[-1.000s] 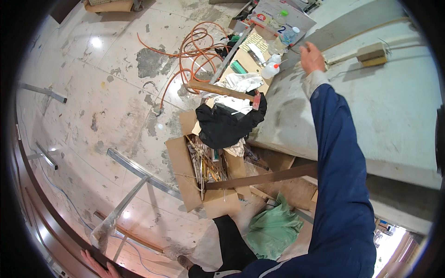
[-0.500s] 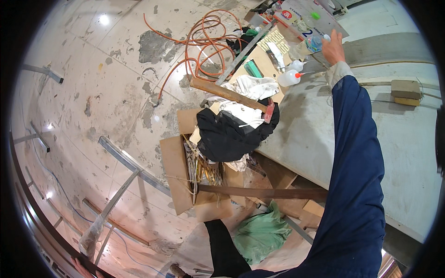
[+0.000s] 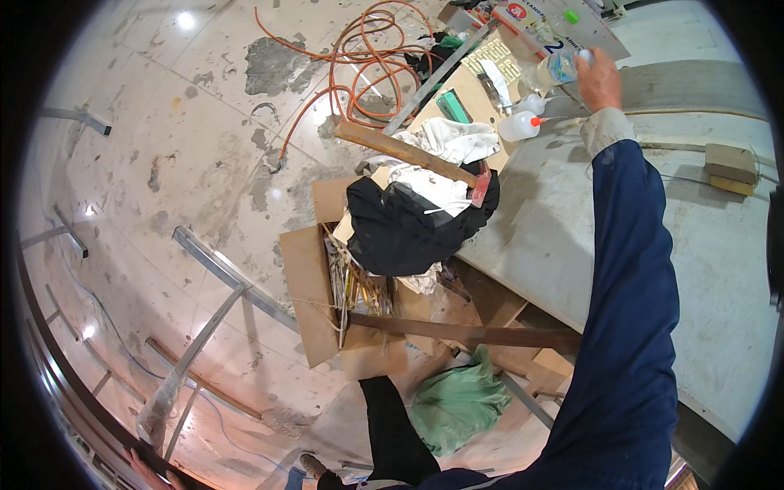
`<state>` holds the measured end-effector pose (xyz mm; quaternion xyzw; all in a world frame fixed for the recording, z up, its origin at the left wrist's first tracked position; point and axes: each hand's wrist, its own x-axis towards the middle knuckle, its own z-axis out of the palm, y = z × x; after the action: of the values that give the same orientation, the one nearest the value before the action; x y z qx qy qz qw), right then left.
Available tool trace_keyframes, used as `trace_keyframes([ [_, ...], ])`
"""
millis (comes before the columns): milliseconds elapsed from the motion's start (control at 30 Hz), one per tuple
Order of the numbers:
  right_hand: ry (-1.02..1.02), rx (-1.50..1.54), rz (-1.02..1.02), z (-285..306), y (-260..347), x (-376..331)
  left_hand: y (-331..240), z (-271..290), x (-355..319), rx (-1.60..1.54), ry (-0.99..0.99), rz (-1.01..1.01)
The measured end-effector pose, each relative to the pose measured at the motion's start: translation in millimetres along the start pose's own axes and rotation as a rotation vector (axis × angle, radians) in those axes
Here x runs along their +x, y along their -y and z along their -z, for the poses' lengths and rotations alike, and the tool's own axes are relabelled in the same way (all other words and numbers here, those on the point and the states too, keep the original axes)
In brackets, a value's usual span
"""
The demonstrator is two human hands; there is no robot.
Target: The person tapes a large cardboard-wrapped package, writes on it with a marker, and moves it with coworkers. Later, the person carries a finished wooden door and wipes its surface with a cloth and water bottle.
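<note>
Reaching to the far right, my right hand [image 3: 600,80] has its fingers closed around the capped end of a clear plastic bottle [image 3: 560,69] with a blue label. The bottle lies tilted by a printed cardboard box [image 3: 535,26]. Close to that hand are a white squeeze bottle with a red tip [image 3: 518,126] and a smaller translucent bottle [image 3: 532,104]. At the lower left edge my left hand [image 3: 147,472] shows only in part, its fingers over a dark metal rail [image 3: 98,420]; the rest is out of sight.
A wooden-handled hammer [image 3: 408,155] lies on white and black cloths [image 3: 392,233]. Below them stands an open cardboard box [image 3: 304,298] with thin sticks. Orange hose [image 3: 333,90] coils on the floor. A metal frame [image 3: 220,265], green bag [image 3: 461,408] and pale panel [image 3: 539,212] surround me.
My right hand has shifted slightly right and down, its fingers changing from extended beside the bottle's cap to curled around it. The left hand stays at the rail.
</note>
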<state>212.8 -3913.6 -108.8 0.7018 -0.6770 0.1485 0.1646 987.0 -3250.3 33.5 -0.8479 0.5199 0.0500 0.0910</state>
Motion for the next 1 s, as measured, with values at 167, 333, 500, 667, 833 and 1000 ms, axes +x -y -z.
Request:
trace_keyframes([
  [167, -0.304, 0.253, -0.08, 86, 106, -25, 23, -5, -3, 0.168, 0.109, 0.031],
  [333, -0.224, 0.724, 0.234, 166, 227, -105, -2, 5, 4, 0.213, -0.008, -0.191],
  [500, 0.095, 1.274, 0.383, 214, 339, -230, -133, -8, 24, -0.308, -0.104, -0.258],
  [667, 0.643, 1.579, 0.461, 262, 364, -323, -256, -62, -2, -0.923, 0.106, -0.186],
  [833, 1.044, 1.632, -0.248, 185, 304, -320, -258, -80, -52, -0.973, 0.399, -0.152],
  [1000, 0.244, 0.675, -0.494, 65, 225, -224, -229, -99, -97, -0.944, 0.521, -0.126],
])
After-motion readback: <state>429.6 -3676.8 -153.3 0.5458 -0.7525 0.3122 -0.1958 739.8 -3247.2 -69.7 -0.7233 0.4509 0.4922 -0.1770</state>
